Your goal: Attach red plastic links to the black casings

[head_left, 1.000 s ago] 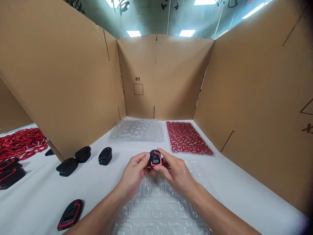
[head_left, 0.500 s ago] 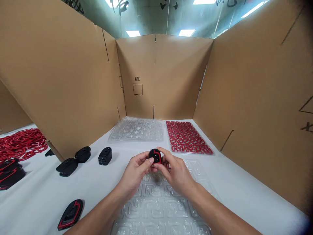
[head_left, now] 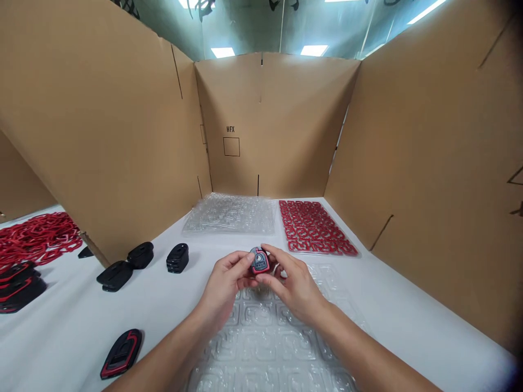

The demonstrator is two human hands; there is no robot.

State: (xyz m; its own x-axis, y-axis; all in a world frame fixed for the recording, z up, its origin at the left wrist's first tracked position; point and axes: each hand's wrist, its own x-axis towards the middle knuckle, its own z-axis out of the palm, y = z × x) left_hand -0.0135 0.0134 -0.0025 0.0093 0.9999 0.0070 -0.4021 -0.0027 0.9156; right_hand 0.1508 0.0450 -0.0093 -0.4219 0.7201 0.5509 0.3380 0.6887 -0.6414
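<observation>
Between my two hands is a small black plastic cover with a red trim strip (head_left: 260, 262), its face catching the light and looking grey. My left hand (head_left: 223, 283) pinches its left side, thumb on the face. The thumb and fingers of my right hand (head_left: 297, 283) close on its right edge. Both hands are above a clear plastic tray with moulded pockets (head_left: 261, 345). To the left of my left forearm lies another black cover with red trim (head_left: 122, 354). The fingertips behind the held cover are partly hidden.
Black covers stand in a stack (head_left: 177, 258), with more beside the left cardboard wall (head_left: 115, 276). Far left are a heap of red strips (head_left: 36, 237) and stacked red-trimmed covers (head_left: 22, 291). Clear trays (head_left: 229, 213) and a tray of red strips (head_left: 316, 227) sit at the back.
The cover between my hands has tilted, so its face now shines grey instead of black. Both hands keep their grip in nearly the same place. The camera view has shifted slightly.
</observation>
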